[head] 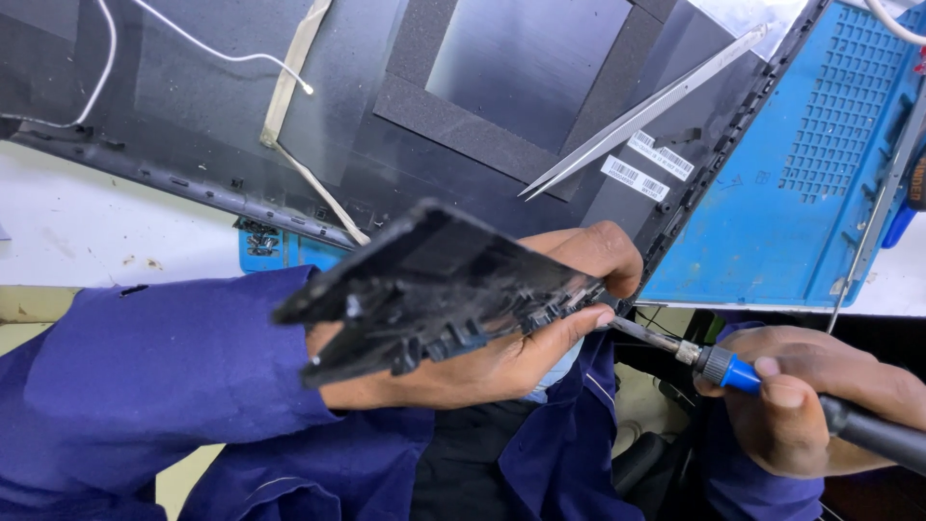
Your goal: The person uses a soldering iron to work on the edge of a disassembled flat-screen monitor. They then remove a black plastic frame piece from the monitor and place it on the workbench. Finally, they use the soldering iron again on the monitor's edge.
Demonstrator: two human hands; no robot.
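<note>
Gripping a black ribbed plastic panel (434,289) in my left hand (502,338), I have it raised above my lap, tilted so its far corner points up and to the left. My thumb lies along its lower edge and my fingers curl round its right end, closed firmly on it. My right hand (810,396) is wrapped shut around a soldering iron with a blue collar and black handle (772,381); its metal tip reaches left to the panel's right end, just beside my left thumb, though I cannot tell whether it touches the plastic.

Beyond my hands, on the white desk (68,232), lies a large dark grey laptop lid shell (289,106), inner face up. Inside it rest a square of black foam framing a shiny grey plate (521,58), a pale flat ribbon cable (289,87), a thin white wire (212,53), two white barcode stickers (646,164) and a pair of long silver tweezers (646,111) lying slantwise, points toward me. To the right is a blue silicone work mat with a grid of small compartments (810,164); I cannot make out anything in them. My blue sleeves (145,386) fill the lower part of the view.
</note>
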